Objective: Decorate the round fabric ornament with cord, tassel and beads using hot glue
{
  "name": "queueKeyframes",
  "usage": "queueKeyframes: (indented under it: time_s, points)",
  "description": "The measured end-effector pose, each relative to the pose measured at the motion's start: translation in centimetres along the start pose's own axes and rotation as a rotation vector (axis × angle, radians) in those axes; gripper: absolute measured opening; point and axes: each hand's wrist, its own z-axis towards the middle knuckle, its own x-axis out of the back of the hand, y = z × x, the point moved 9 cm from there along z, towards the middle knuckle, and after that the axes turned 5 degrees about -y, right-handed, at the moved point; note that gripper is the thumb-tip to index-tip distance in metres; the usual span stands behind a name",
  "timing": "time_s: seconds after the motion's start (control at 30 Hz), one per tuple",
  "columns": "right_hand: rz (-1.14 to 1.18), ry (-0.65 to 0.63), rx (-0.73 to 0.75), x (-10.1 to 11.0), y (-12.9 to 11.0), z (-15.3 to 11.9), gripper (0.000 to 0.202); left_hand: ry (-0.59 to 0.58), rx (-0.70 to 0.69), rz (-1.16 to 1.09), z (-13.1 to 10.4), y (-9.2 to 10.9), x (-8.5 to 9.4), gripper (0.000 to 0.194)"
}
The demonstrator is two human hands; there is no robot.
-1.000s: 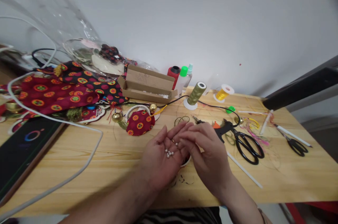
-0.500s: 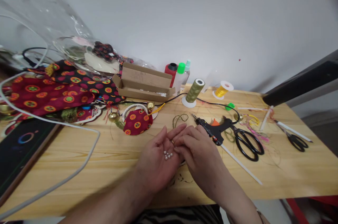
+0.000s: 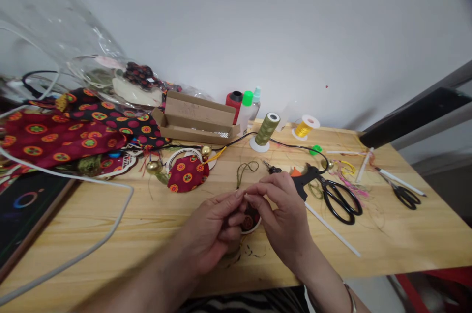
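Note:
At the centre front, my left hand (image 3: 216, 227) has its fingers curled, with thumb and forefinger pinched at the fingertips of my right hand (image 3: 282, 214). My right hand also pinches, and a tiny pale speck, maybe a bead, shows between the two sets of fingertips. White beads are not visible now in my left palm, which is turned inward. Under and between the hands lies a round dark patterned fabric piece (image 3: 251, 219) with a pale rim, partly covered. An olive cord loop (image 3: 246, 169) extends above it on the wooden table (image 3: 147, 239).
A glue gun (image 3: 308, 179), black scissors (image 3: 341, 200) and white stick lie right. Behind stand an olive thread spool (image 3: 267, 128), yellow spool (image 3: 304, 128), bottles and an open cardboard box (image 3: 199, 133) with beads. Left are patterned fabrics (image 3: 55, 136), a phone-like device and white cable.
My left hand has gone from open palm up with several beads to curled and pinching. Both hands' fingertips now meet, and the round dark piece shows more. The view has shifted slightly.

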Motion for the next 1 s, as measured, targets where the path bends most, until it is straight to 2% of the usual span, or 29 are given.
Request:
queueKeyframes:
  time_s: [0.27,0.5,0.63,0.73,0.77,0.83,0.93,1.0]
  points:
    - [0.033,0.056,0.102,0.8,-0.9,-0.2,0.017,-0.011,0.087,0.050,-0.2,-0.1,0.5,0.029]
    - [-0.004,0.043,0.146,0.1,-1.1,-1.3,0.019,0.050,0.078,0.042,-0.1,-0.7,0.6,0.037]
    - [-0.167,-0.027,0.239,1.9,-0.7,-1.5,0.027,0.047,0.066,0.047,-0.3,-0.2,0.8,0.040]
    - [-0.406,-0.195,0.254,4.1,1.7,-0.9,0.037,0.078,0.018,0.058,-0.6,1.1,1.5,0.043]
    - [-0.470,-0.294,0.223,4.4,3.1,-0.7,0.038,0.090,0.002,0.058,-0.7,1.5,1.7,0.043]
    - [-0.498,-0.393,0.159,5.5,5.2,0.0,0.036,0.106,-0.020,0.045,-0.6,2.0,2.1,0.044]
    - [-0.379,-0.394,0.046,6.0,7.0,1.6,0.024,0.117,-0.040,0.019,-0.3,2.3,2.4,0.047]
    - [-0.370,-0.384,0.000,5.1,7.6,2.7,0.014,0.114,-0.064,0.015,-0.1,2.4,2.6,0.048]
